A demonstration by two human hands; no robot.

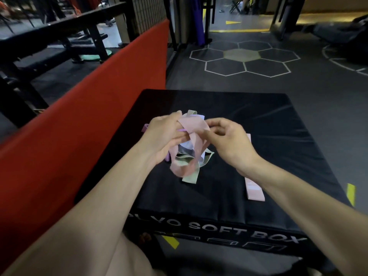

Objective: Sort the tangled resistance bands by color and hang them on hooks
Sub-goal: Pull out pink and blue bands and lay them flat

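1. Landmark: black plyo soft box [249, 120]. Everything task-related sits on its top or is held just above it.
2. Left hand [162, 136] holds the tangled bundle of bands [189, 156] above the box's middle; fingers closed around a pink band [194, 126] and the strands under it.
3. Right hand [229, 142] is at the same pink band's right end; thumb and fingertips pinched together on its edge, the other fingers curled.
4. Progress: early. One separate pink band [253, 188] lies flat on the box, right of the bundle, apparently already pulled free. Nothing is hung, and no hooks are in view.
5. Left to do, judging by this: free the held pink band, untangle the rest, group by color, hang all.
6. Count in the bundle, approximate because of overlap: at least one pink, one pale green band [190, 177] trailing down to the box top, one pale blue-white band [187, 146] in the core, one purple band [145, 127] poking out behind the left hand.
7. Total visible: two pink; at least one each of green, pale blue and purple. The exact number cannot be told.
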